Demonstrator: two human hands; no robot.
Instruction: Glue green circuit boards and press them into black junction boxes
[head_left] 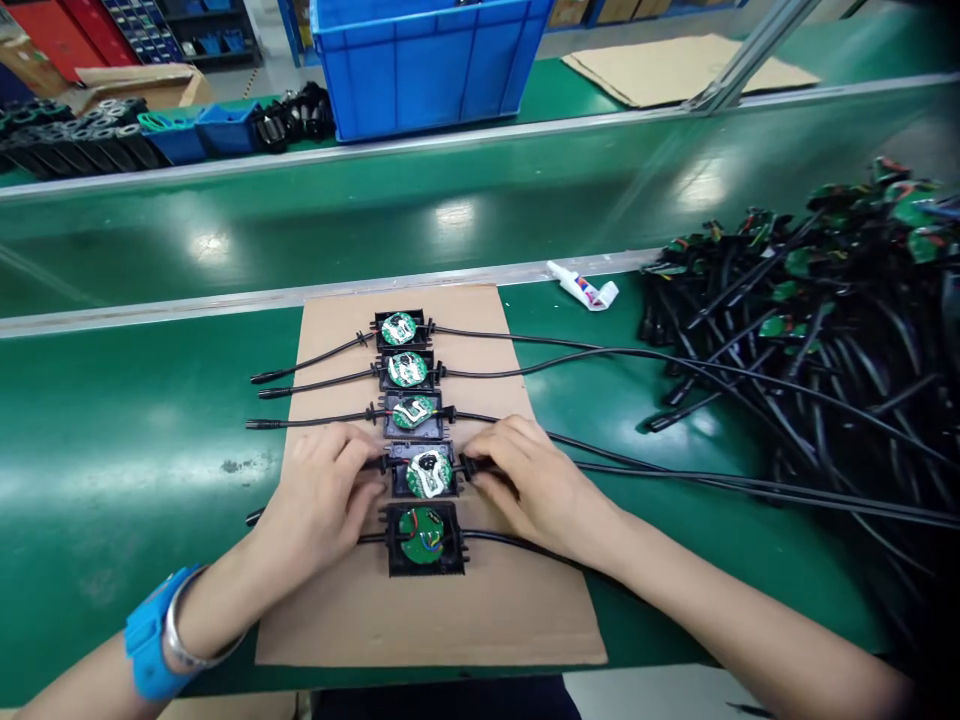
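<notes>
Several small black plastic housings lie in a column on a cardboard sheet (435, 630), each with a round green circuit board and a black cable on either side. In the housing second from the front, the circuit board (430, 474) carries a looping white bead. My left hand (322, 490) pinches the cable at that housing's left end, the fingers partly covering it. At its right end, my right hand (536, 480) grips the other black cable (482, 464) by thumb and fingers. The front housing (426, 571) holds a board (422, 535) with coloured wires and no white bead.
A heap of black cables with green boards (795, 350) covers the right side. Near the metal rail lies a white tube (581, 286). Beyond stand a large blue crate (431, 75), small blue bins (225, 130) and flat cardboard (675, 68).
</notes>
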